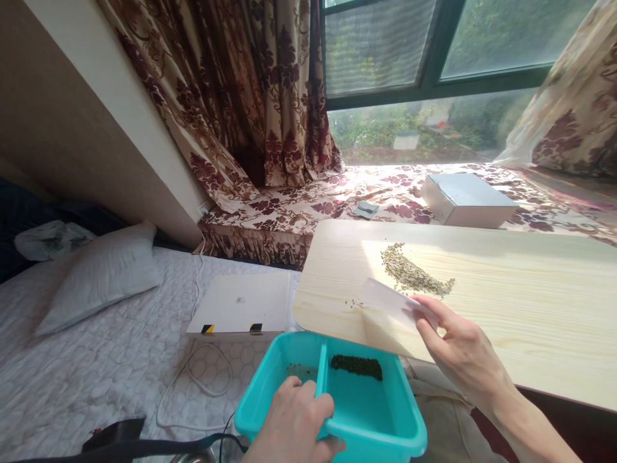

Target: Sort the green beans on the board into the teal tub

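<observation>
My right hand (pixel 463 347) is closed on a flat white scraper (pixel 393 302), held tilted over the light wooden table (pixel 520 289). Beyond the scraper lies a curved heap of small greenish-brown beans (pixel 414 275), perhaps mung beans. A few strays (pixel 355 303) sit left of it. My left hand (pixel 296 421) is wrapped round the near end of the divider in a turquoise two-compartment bin (pixel 412 418), just below the table's front edge. In the right compartment a band of dark green beans (pixel 357 367) lies along the far wall. The left compartment shows a few scattered grains, partly hidden by my hand.
Left of the table, a white box (pixel 243 302) rests on the quilted bed (pixel 130 360), with a white cable (pixel 168 392) beside it. A pillow (pixel 106 276) lies farther left. On the window ledge are a grey-white box (pixel 467 199) and a folded cloth (pixel 365 209).
</observation>
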`<state>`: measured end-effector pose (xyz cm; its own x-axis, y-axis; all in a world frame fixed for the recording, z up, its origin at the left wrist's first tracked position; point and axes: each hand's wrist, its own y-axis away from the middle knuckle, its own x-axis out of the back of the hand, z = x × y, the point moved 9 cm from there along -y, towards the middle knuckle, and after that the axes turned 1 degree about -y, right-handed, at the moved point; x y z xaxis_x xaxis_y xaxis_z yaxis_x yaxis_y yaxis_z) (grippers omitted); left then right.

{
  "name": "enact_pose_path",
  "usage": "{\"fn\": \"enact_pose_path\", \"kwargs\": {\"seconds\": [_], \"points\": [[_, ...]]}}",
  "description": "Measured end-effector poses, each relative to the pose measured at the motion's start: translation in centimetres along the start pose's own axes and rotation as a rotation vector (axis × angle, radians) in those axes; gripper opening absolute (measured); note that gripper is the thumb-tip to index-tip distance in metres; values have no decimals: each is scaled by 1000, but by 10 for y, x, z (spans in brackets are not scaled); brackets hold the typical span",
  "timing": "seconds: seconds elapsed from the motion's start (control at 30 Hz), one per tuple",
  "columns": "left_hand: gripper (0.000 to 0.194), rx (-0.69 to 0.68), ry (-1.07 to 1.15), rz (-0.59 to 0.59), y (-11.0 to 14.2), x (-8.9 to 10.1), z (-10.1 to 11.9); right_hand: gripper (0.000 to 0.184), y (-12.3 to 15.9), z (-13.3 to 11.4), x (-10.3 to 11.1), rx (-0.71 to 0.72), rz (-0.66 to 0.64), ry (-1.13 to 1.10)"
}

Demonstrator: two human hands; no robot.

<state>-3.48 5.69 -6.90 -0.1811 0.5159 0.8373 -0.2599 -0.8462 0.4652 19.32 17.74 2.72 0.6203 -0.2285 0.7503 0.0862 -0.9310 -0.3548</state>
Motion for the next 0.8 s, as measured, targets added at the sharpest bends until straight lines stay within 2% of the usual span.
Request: {"fn": "enact_pose_path", "kwargs": {"seconds": [0.13,0.27,0.53,0.8], "points": [[29,-8,0,46,-1,0,-1,36,0,7,5,-63,10,34],[30,-4,2,47,-1,0,-1,39,-3,13,0,-104,-18,39],[27,10,34,58,-1,-1,-6,40,-2,14,-7,-132,-65,0],[28,4,53,86,1,0,-6,41,-2,18,-4,-156,-49,5]]}}
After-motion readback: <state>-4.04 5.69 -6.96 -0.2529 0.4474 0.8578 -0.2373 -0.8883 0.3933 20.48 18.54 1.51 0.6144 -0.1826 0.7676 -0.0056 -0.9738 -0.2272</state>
